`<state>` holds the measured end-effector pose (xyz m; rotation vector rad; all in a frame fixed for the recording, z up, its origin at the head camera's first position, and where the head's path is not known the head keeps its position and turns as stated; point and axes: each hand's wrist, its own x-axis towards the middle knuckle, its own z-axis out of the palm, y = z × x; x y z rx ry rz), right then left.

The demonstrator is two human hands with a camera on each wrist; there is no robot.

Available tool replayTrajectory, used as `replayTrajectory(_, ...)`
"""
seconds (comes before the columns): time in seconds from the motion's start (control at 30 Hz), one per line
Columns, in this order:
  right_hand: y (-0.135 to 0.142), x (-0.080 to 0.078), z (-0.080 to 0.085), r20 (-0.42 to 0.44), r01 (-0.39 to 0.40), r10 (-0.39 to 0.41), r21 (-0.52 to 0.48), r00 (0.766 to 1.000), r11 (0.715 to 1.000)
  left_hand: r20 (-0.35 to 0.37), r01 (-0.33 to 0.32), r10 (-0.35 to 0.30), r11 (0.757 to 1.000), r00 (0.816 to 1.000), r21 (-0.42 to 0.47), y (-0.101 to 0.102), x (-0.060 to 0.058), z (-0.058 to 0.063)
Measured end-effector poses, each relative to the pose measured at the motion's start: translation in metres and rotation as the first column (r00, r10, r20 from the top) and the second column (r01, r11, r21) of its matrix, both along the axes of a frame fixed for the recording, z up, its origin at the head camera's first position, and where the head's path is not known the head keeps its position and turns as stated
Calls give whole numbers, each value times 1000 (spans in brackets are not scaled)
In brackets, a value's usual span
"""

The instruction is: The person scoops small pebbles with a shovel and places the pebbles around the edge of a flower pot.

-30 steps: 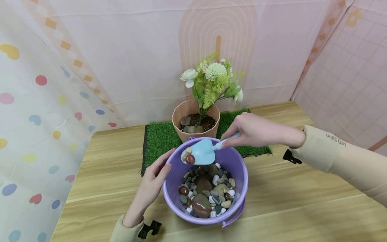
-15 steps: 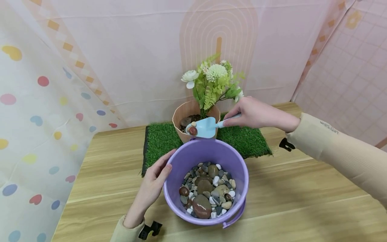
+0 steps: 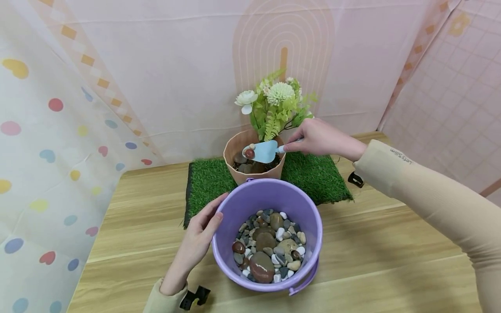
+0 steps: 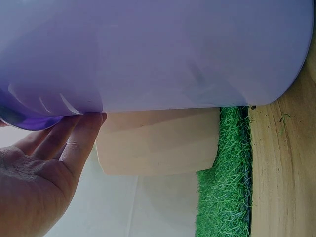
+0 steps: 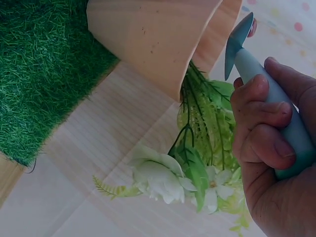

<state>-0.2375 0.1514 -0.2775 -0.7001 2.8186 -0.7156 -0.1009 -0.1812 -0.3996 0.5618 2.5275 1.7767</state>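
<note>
The right hand (image 3: 313, 137) grips the handle of a light blue hand trowel (image 3: 266, 152), its fingers wrapped around it in the right wrist view. A reddish-brown stone (image 3: 249, 153) and a small tan pebble (image 3: 252, 146) sit toward the trowel's tip. The blade is over the mouth of a peach flowerpot (image 3: 254, 174), which holds dark soil, larger stones and white-flowered greenery (image 3: 279, 94). The left hand (image 3: 198, 232) rests against a purple bucket (image 3: 318, 217), thumb at the rim and straight fingers along its outer wall. Mixed stones (image 3: 265, 241) lie inside the bucket.
The pot stands on a green artificial turf mat (image 3: 209, 178), close behind the bucket. The bucket's handle (image 3: 305, 282) hangs at its front right. Wood-patterned table surface (image 3: 375, 261) extends around them, with patterned cloth walls (image 3: 176, 74) behind and at the sides.
The right hand has carried the trowel, with stones on its blade, away from over the bucket to over the flowerpot. The left hand stays at the bucket rim.
</note>
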Motion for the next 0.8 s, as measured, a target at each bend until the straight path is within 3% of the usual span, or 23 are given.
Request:
replayTrajectory(0.37, -8, -16, -11, 7, 24, -24, 29, 1000, 999, 4, 11, -11, 1000, 1000, 11, 1, 1, 0)
replayTrajectory(0.8, -25, -14, -5, 2, 45, -45, 122, 999, 992, -9, 6, -6, 1000, 1000, 0, 1, 2, 0)
